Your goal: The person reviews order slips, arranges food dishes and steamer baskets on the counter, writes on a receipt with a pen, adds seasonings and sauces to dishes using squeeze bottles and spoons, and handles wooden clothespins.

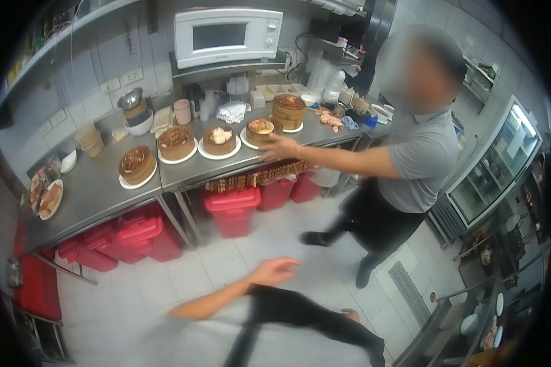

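Observation:
My left hand point(274, 271) is held out over the floor in front of my dark clothing, with its fingers stretched out and nothing seen in them. Low and to the right, only a small part of my right hand point(351, 315) shows beside my dark trouser leg; its fingers are mostly hidden. Neither hand touches the steel counter point(98, 186). On it, round bamboo steamers of food stand on white plates, among them one with white buns point(219, 136). A co-worker's hand point(281, 148) reaches to the steamer with a small bowl point(261, 127).
The co-worker point(419, 165) stands at the right of the counter. Red lidded bins point(232, 208) sit beneath it. A white microwave point(228, 38) rests on a shelf above. A glass-door fridge point(496, 162) is at the right, and a floor drain grate point(410, 293) lies in the tiles.

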Available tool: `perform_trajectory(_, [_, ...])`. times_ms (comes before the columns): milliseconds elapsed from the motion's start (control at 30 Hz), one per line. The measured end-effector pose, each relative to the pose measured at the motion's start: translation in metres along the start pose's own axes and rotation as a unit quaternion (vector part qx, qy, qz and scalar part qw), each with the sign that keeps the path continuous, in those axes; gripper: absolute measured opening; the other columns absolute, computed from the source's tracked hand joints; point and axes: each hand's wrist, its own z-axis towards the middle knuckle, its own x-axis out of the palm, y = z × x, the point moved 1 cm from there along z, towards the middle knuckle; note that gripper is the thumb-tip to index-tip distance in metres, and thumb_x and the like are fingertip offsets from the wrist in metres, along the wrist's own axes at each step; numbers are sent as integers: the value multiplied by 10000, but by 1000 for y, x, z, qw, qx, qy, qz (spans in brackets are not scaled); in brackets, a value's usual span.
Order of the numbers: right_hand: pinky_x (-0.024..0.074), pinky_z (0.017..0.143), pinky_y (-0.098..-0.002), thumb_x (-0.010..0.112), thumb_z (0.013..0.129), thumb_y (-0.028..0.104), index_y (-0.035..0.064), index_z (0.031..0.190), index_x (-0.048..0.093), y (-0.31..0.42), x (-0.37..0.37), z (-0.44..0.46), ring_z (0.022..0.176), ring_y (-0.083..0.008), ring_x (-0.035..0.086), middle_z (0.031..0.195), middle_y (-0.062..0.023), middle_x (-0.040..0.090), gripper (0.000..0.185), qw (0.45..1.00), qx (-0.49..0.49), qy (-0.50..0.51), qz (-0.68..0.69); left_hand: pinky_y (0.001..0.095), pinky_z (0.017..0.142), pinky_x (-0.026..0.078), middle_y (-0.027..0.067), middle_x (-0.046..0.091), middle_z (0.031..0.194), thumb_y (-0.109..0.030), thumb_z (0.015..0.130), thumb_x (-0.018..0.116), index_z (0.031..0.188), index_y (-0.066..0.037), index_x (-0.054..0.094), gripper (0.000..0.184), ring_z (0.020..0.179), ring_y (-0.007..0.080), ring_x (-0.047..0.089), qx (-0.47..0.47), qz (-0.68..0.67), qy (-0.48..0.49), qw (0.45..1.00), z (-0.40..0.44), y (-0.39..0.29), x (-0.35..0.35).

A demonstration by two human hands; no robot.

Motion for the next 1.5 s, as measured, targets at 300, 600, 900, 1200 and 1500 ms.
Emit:
perform_trajectory(300, [484, 666, -279, 590, 783, 78, 76, 1101, 607, 249, 53, 73, 737, -145, 606, 848, -73, 650, 318, 962, -240, 129, -17, 288, 793, 477, 80, 590, 984, -151, 912, 532, 1257, -83, 450, 361, 872, 154, 591, -83, -214, -120, 966, 80, 37, -24])
perform_trajectory(600, [492, 673, -297, 635, 761, 103, 68, 1024, 636, 235, 37, 220, 748, -165, 623, 798, -89, 653, 265, 932, -189, 96, -293, 373, 827, 498, 131, 578, 1050, -232, 914, 534, 1258, -107, 419, 384, 943, 239, 591, -192, -361, -81, 909, 188, 156, -102])
perform_trajectory(900, [505, 603, -309, 626, 769, 113, 40, 947, 647, 107, -36, 320, 677, -180, 627, 772, -86, 653, 194, 980, 46, -1, 192, 383, 870, 465, 128, 541, 1124, -253, 939, 470, 1284, -130, 406, 372, 1018, 254, 556, -345, -350, -26, 871, 357, 179, -151])
perform_trajectory(1200, [498, 575, -302, 601, 778, 91, 40, 938, 636, 189, -168, 408, 645, -177, 612, 771, -77, 647, 171, 968, 152, -53, 191, 318, 781, 476, 91, 576, 1000, -244, 947, 464, 1253, -148, 402, 326, 889, 197, 595, -278, -368, -77, 884, 611, 148, -100])
perform_trajectory(1500, [490, 553, -292, 575, 787, 64, 44, 937, 622, 339, -376, 549, 617, -172, 595, 774, -67, 640, 159, 992, 51, -15, 112, 284, 728, 492, 98, 585, 969, -291, 965, 416, 1302, -132, 349, 378, 860, 182, 599, -163, -295, -177, 925, 766, 106, -109])
